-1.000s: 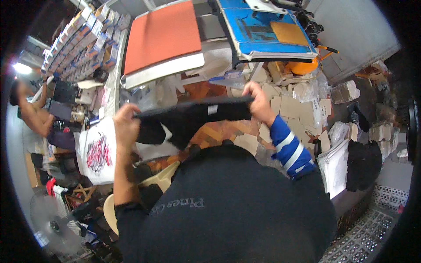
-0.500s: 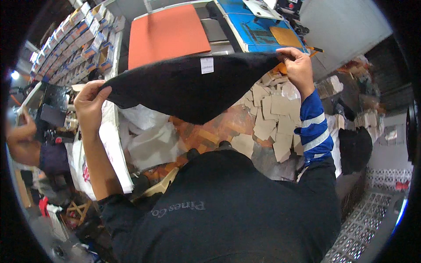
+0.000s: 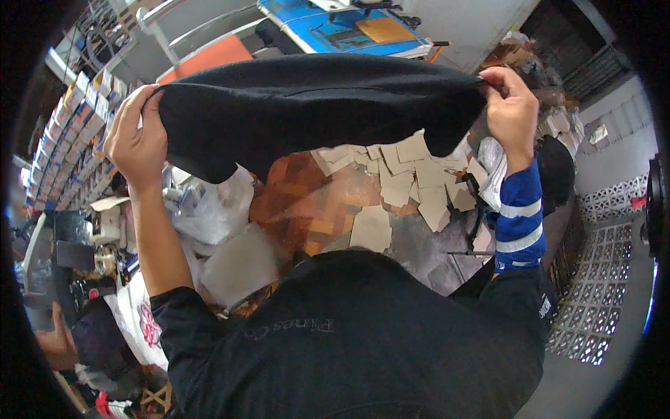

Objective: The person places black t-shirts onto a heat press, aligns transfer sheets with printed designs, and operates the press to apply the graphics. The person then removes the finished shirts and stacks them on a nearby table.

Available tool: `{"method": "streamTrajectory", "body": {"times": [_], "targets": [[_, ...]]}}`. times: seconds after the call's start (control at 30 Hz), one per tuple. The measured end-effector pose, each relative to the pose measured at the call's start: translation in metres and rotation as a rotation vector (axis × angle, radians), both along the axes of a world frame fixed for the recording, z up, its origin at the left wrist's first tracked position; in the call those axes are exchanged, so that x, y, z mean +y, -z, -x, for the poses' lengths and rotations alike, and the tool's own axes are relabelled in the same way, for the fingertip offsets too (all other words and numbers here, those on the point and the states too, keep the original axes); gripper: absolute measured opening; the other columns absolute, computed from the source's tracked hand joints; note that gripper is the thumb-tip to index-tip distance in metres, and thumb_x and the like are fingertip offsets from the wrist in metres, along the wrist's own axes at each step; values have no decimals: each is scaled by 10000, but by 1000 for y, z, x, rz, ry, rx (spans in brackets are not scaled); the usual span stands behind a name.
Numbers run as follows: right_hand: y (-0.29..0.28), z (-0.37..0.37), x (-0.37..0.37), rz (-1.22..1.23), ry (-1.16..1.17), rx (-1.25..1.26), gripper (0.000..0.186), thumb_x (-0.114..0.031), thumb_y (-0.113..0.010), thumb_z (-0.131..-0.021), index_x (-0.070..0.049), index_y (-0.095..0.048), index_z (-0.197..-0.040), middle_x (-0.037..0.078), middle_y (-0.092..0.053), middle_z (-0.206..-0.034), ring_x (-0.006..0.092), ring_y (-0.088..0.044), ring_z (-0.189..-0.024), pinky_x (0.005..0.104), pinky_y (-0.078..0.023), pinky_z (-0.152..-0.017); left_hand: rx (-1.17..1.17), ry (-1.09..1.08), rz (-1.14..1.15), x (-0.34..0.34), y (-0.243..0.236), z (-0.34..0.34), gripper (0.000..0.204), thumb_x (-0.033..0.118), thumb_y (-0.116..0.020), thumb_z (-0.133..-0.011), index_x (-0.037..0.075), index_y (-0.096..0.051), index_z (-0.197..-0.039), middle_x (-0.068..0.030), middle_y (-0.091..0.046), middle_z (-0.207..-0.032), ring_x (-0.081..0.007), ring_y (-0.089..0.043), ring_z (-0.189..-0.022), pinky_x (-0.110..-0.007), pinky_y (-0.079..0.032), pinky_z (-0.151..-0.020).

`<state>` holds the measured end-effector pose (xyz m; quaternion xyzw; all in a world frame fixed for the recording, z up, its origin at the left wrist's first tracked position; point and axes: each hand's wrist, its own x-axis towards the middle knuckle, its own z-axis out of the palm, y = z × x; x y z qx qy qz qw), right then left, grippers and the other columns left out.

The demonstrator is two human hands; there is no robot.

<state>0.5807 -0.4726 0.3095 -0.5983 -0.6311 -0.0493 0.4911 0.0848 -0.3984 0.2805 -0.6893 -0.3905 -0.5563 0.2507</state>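
A black shirt (image 3: 321,98) is stretched wide between my two raised hands, its cloth sagging in the middle and hanging in loose flaps at both sides. My left hand (image 3: 136,136) pinches its upper left corner between thumb and fingers. At the opposite corner my right hand (image 3: 513,112) grips the edge the same way, with a blue sleeve with white bands round that forearm. No label shows on the cloth now. The shirt hides part of the orange board (image 3: 213,56) behind it.
Beyond the shirt stands a blue table (image 3: 335,31) with a yellow-brown piece on it. Cardboard sheets (image 3: 419,181) litter the wooden floor, with clear plastic (image 3: 220,206) at left. Shelved boxes (image 3: 73,133) line the left; another person's arm (image 3: 59,339) shows lower left.
My view has swung, shifting the blue table and orange board leftward. The shirt is pulled wider and turned, so its white label no longer shows; both hands keep their grip.
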Motion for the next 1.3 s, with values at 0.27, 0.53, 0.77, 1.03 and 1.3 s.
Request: {"method": "streamTrajectory", "body": {"times": [0.27,0.53,0.77,1.03,1.3], "targets": [[-34,-92,-71,-158,198,-47,257,111,-605,-864,-35,-759,-1009,96,-775,-952,145,-726,-886,257,-545,-833,-241,181,143,10,-49,-96,204,15,-737,-916,-10,-717,-1117,-85,-735,-1040,-143,-670,-949,-283,-526,-859],[27,-140,-115,9,256,-151,175,101,-554,-663,-23,-617,-770,148,-628,-698,259,-647,-662,354,-498,-634,229,494,45,-24,-31,-190,202,-149,-650,-651,1,-672,-785,-133,-705,-837,-277,-706,-822,-357,-559,-783],[176,-156,-175,456,200,-14,180,62,-567,-619,-17,-421,-689,175,-483,-621,326,-460,-572,412,-345,-545,154,806,704,-46,86,-212,331,-148,-627,-657,4,-740,-928,-116,-768,-948,-284,-734,-992,-510,-426,-1124],[81,-156,-208,834,-223,504,177,38,-804,-756,-7,-706,-897,29,-694,-831,98,-612,-773,267,-501,-723,-114,625,781,-42,48,-196,262,-132,-655,-804,-49,-722,-1044,-93,-673,-863,-178,-652,-867,-282,-504,-811],[103,-107,-199,580,130,222,252,116,-689,-723,12,-658,-950,74,-683,-801,146,-645,-737,288,-522,-694,-214,617,664,-24,46,-166,242,-169,-683,-679,-12,-588,-836,-74,-613,-820,-162,-604,-787,-277,-496,-755]]}}
